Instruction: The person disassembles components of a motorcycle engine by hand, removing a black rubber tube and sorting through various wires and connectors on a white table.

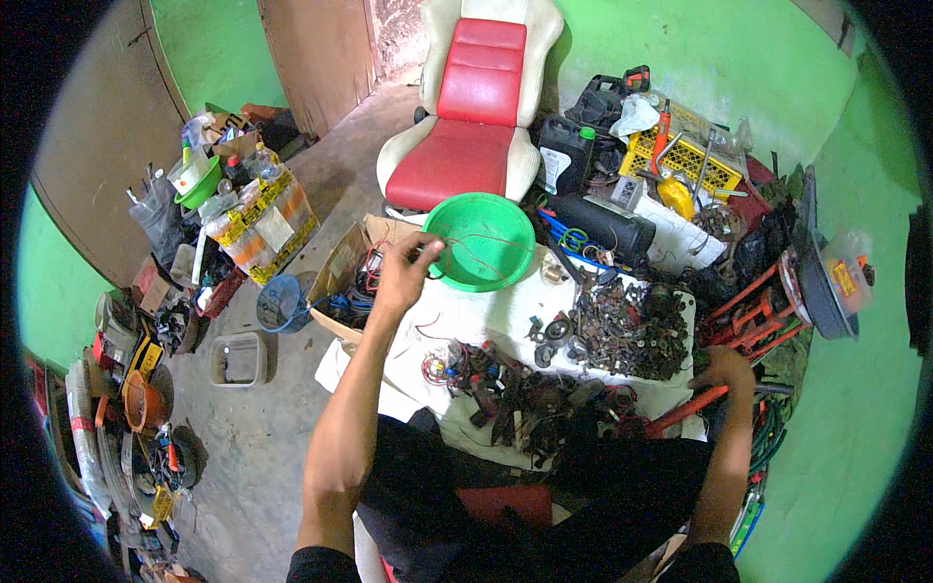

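My left hand (404, 270) is closed, thumb and fingertips pinching a thin reddish wire (501, 240). The wire loops out to the right over a round green plastic basin (478, 284). At the right, my right hand (727, 370) hangs just above a red metal bar (685, 412); its fingers are blurred, and whether they touch the bar cannot be made out. Between my arms, a heap of dark small parts and wires (525, 403) lies on a white cloth (442, 311). A white tray (688, 335) beyond it holds many small dark pieces (632, 325).
A red and white car seat (462, 160) stands beyond the basin. Left of the cloth are a cardboard box of wires (340, 282), a blue basket (280, 303) and a grey tub (239, 360). To the right stand a yellow crate (714, 173), a black jerrycan (564, 155) and a red metal stand (753, 311).
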`<state>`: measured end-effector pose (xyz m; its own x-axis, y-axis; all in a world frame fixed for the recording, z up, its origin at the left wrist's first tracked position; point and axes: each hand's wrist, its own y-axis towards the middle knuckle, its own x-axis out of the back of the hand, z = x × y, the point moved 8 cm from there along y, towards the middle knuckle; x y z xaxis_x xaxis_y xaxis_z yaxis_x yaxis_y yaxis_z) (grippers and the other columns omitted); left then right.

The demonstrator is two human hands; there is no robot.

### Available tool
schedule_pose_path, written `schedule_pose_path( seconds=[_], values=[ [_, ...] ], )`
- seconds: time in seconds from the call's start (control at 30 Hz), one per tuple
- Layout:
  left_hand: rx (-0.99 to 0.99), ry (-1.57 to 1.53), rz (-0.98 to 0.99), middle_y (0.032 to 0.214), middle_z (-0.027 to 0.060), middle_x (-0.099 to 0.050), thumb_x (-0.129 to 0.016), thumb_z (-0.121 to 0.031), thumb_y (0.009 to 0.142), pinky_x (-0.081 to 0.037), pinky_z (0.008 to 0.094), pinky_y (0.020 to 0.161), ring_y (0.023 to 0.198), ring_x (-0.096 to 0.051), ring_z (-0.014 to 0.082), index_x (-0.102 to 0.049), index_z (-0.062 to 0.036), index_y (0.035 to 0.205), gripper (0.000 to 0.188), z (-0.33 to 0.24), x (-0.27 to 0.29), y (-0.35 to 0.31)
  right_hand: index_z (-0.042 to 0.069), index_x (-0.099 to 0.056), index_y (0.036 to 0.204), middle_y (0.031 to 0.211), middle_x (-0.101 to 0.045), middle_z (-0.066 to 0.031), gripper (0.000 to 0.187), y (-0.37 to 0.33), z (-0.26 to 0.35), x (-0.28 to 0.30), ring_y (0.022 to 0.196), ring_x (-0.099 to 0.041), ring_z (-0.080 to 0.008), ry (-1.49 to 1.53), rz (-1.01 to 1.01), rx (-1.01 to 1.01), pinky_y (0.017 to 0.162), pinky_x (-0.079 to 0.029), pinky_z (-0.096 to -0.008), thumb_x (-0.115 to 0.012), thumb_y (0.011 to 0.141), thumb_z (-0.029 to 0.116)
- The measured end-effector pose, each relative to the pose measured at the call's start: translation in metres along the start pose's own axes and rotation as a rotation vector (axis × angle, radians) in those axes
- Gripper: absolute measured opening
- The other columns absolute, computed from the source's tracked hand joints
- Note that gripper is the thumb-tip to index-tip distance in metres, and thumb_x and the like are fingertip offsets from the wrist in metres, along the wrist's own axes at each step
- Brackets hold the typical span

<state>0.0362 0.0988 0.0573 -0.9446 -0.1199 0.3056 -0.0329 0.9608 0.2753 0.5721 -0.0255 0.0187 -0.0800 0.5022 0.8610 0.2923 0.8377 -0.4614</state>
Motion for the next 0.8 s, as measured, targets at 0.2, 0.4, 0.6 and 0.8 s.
schedule_pose_path(
  seconds=[0.2, 0.4, 0.6, 0.8],
  values=[
    [0.031, -0.228, 0.222, 0.080, 0.0024, -0.063, -0.062, -0.017, 0.090, -0.043, 0.0248, 0.065, 0.071, -0.053, 0.0082, -0.065, -0.0001, 0.098, 0.019, -0.017, -0.060, -0.009, 0.004, -0.048, 0.130, 0.121, -0.054, -0.0239, 0.058, -0.062, 0.163, 0.106, 0.112, -0.053, -0.0388, 0.671, -0.687, 0.654, 0.098, -0.040, -0.0424, -0.065, 0.084, 0.036],
    [0.084, -0.398, 0.399, 0.077, 0.0029, -0.064, -0.065, -0.019, 0.088, -0.043, 0.0242, 0.064, 0.069, -0.053, 0.0078, -0.066, -0.0014, 0.092, 0.018, -0.045, -0.108, -0.023, 0.002, -0.056, 0.119, 0.105, -0.063, -0.0198, 0.040, -0.056, 0.244, 0.101, 0.099, -0.061, -0.0284, 1.037, -0.419, 0.883, 0.089, -0.045, -0.0385, -0.059, 0.091, 0.030],
    [0.169, -0.500, 0.598, 0.068, 0.0012, -0.058, -0.058, -0.033, 0.092, -0.039, 0.0235, 0.063, 0.064, -0.051, 0.0092, -0.064, -0.0020, 0.090, 0.031, -0.048, -0.123, -0.038, 0.001, -0.066, 0.097, 0.088, -0.068, -0.0123, 0.026, -0.043, 0.234, 0.108, 0.082, -0.063, -0.0165, 1.149, -0.275, 0.966, 0.079, -0.047, -0.0330, -0.058, 0.092, 0.025],
    [0.293, -0.281, 0.847, 0.064, 0.0031, -0.056, -0.045, -0.055, 0.093, -0.040, 0.0274, 0.063, 0.065, -0.052, 0.0108, -0.063, -0.0032, 0.087, 0.055, -0.031, -0.136, -0.056, 0.002, -0.067, 0.091, 0.080, -0.067, -0.0152, 0.023, -0.053, 0.236, 0.100, 0.075, -0.066, -0.0244, 0.928, -0.323, 0.952, 0.072, -0.049, -0.0355, -0.061, 0.088, 0.024]
  ],
)
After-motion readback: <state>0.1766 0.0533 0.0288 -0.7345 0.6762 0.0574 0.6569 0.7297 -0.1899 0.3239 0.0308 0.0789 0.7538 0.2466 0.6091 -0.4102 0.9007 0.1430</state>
